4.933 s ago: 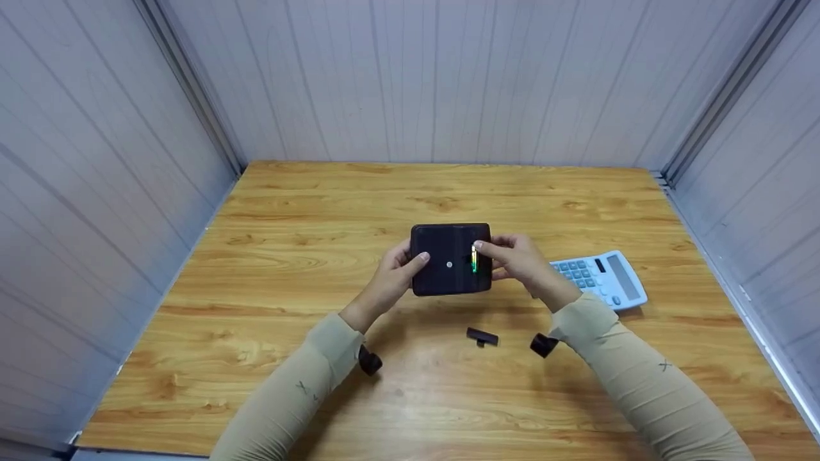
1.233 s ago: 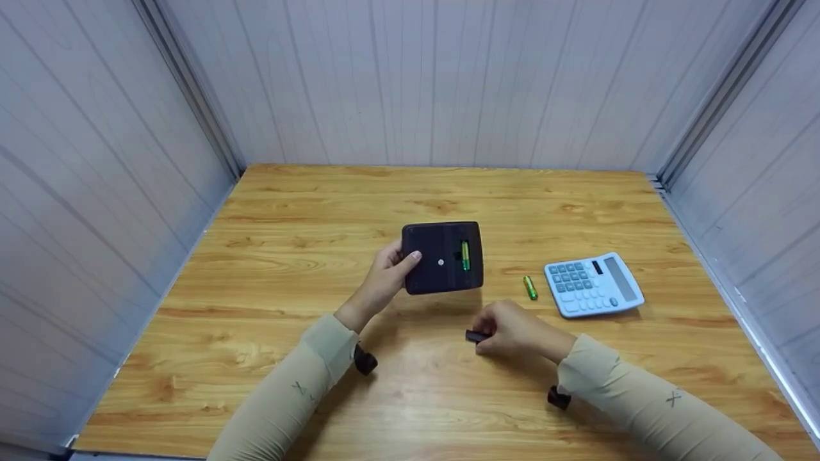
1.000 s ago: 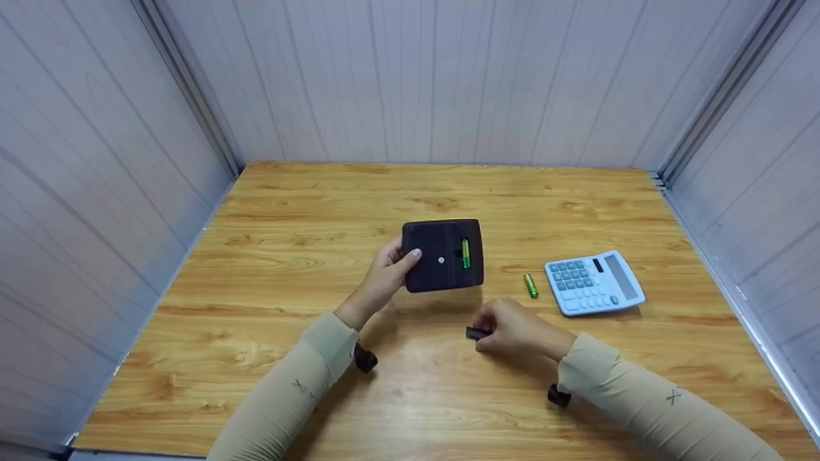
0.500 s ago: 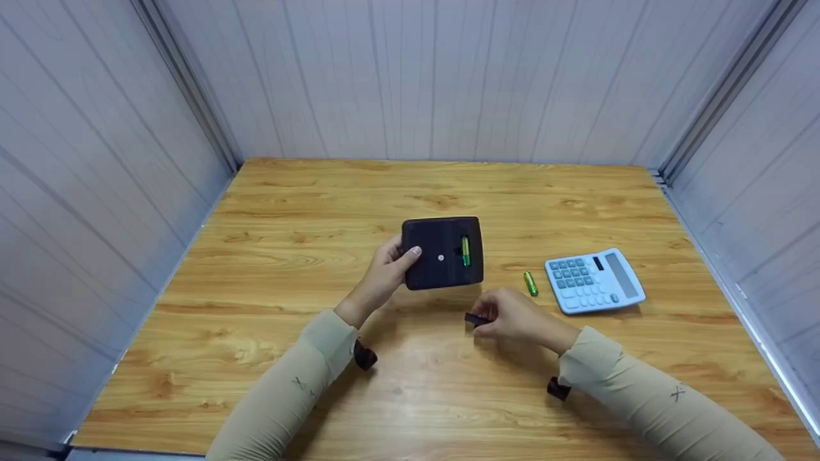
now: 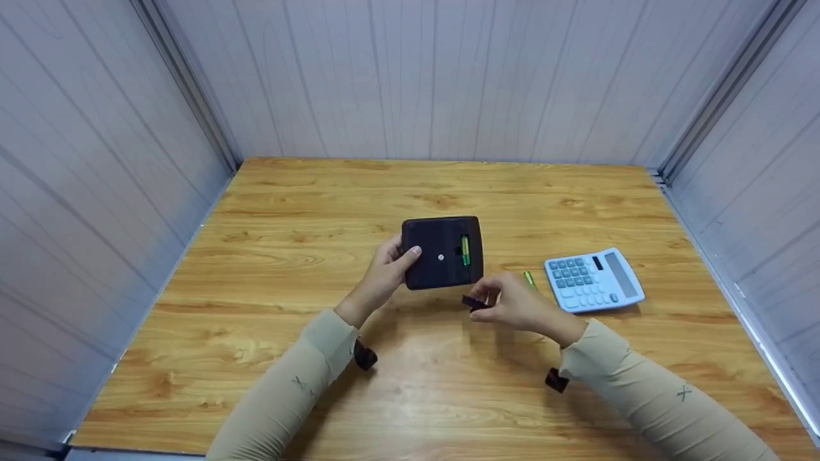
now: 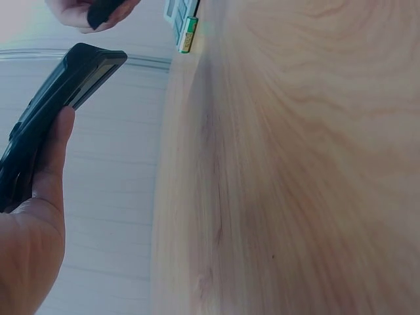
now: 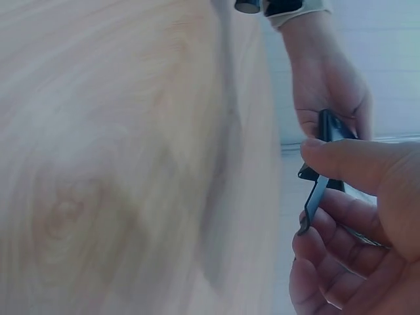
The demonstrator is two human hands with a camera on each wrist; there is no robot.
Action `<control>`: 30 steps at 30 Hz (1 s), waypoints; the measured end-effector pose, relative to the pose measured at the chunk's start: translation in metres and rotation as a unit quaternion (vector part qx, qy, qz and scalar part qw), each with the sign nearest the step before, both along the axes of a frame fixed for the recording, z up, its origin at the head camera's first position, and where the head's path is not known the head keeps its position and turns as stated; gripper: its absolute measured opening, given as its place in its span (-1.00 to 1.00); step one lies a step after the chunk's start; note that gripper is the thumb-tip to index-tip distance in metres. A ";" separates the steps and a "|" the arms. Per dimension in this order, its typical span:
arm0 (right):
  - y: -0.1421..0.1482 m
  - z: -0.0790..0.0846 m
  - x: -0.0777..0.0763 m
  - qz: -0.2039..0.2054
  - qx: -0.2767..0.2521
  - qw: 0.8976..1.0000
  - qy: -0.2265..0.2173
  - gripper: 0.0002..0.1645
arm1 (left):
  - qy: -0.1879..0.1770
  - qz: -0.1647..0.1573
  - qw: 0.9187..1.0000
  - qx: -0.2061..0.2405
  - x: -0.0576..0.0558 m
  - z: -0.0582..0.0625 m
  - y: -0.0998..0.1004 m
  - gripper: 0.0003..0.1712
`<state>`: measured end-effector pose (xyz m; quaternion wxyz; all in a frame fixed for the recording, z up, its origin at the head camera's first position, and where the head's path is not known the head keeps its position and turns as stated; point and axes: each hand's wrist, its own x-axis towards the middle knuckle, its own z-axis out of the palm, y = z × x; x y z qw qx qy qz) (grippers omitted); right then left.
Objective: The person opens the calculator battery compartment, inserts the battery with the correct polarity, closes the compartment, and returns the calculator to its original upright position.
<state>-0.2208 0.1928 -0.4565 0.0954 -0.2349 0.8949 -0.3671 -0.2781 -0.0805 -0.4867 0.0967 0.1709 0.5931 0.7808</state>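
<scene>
My left hand (image 5: 383, 272) grips a calculator (image 5: 435, 275) by its left side, thumb on the dark back that faces up. A green battery (image 5: 466, 250) sits in the open slot near its right edge. Just below its lower right corner, my right hand (image 5: 516, 304) pinches a small black battery cover (image 5: 475, 303). In the right wrist view, thumb and fingers hold this cover (image 7: 316, 193) by its ends, and the calculator (image 7: 336, 126) shows behind it. A loose green battery (image 5: 528, 278) lies on the table, partly hidden by my right hand.
To the right, a light blue calculator (image 5: 592, 282) lies face up on the wooden table (image 5: 307, 205). Pale panel walls (image 5: 397, 77) enclose the back and both sides. Black wrist cameras (image 5: 365, 356) hang under both sleeves.
Earlier both hands were on the calculator and the cover lay on the table. Since then a battery has come to lie on the table, and my right hand has lifted the cover towards the calculator.
</scene>
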 end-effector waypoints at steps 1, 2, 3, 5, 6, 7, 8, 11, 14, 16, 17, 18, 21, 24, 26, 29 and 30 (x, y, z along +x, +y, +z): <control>0.000 0.001 0.000 -0.002 -0.007 1.000 0.002 -0.77 | -0.001 0.001 1.000 -0.001 0.000 -0.001 0.000 -0.60; -0.001 0.002 0.000 -0.005 -0.014 1.000 0.004 -0.77 | -0.002 0.001 1.000 -0.002 0.000 -0.001 0.000 -0.60; -0.001 0.003 0.000 -0.008 -0.021 1.000 0.007 -0.77 | -0.002 0.001 1.000 -0.003 0.000 -0.001 0.000 -0.60; -0.002 0.004 -0.001 -0.014 -0.037 0.999 0.012 -0.77 | -0.002 0.001 1.000 -0.004 0.000 -0.001 0.000 -0.61; -0.003 0.004 -0.001 -0.018 -0.045 0.999 0.013 -0.77 | -0.002 0.001 1.000 -0.003 0.001 -0.001 0.000 -0.61; -0.003 0.005 -0.001 -0.021 -0.052 0.998 0.016 -0.77 | -0.002 0.001 1.000 -0.003 0.001 -0.001 0.001 -0.61; -0.004 0.005 -0.002 -0.025 -0.058 0.998 0.018 -0.77 | -0.002 0.002 1.000 -0.002 0.001 -0.001 0.001 -0.61; -0.005 0.007 -0.003 -0.036 -0.075 0.996 0.023 -0.73 | -0.005 0.003 1.000 -0.001 0.002 0.000 0.002 -0.60; -0.007 0.009 -0.004 -0.052 -0.089 0.994 0.019 -0.70 | -0.009 0.006 1.000 0.001 0.003 0.001 0.002 -0.59; -0.009 0.010 -0.005 -0.062 -0.100 0.993 0.015 -0.69 | -0.011 0.006 1.000 0.001 0.003 0.001 0.003 -0.59; -0.009 0.010 -0.006 -0.067 -0.107 0.992 0.013 -0.68 | -0.011 0.007 1.000 0.002 0.004 0.001 0.003 -0.59; -0.010 0.011 -0.006 -0.072 -0.114 0.991 0.011 -0.68 | -0.011 0.007 1.000 0.001 0.004 0.001 0.003 -0.59; -0.011 0.011 -0.009 -0.086 -0.131 0.988 0.006 -0.67 | -0.007 0.006 1.000 0.000 0.003 0.002 0.003 -0.60; -0.012 0.011 -0.012 -0.101 -0.147 0.984 -0.001 -0.67 | -0.005 0.005 1.000 -0.001 0.003 0.002 0.003 -0.60; -0.013 0.011 -0.014 -0.112 -0.158 0.981 -0.008 -0.67 | -0.005 0.007 1.000 -0.002 0.003 0.002 0.004 -0.59; -0.015 0.012 -0.017 -0.132 -0.175 0.976 -0.015 -0.64 | -0.007 0.007 1.000 -0.003 0.003 0.002 0.004 -0.59; -0.016 0.013 -0.018 -0.140 -0.179 0.974 -0.020 -0.64 | -0.007 0.007 1.000 -0.002 0.002 0.001 0.004 -0.59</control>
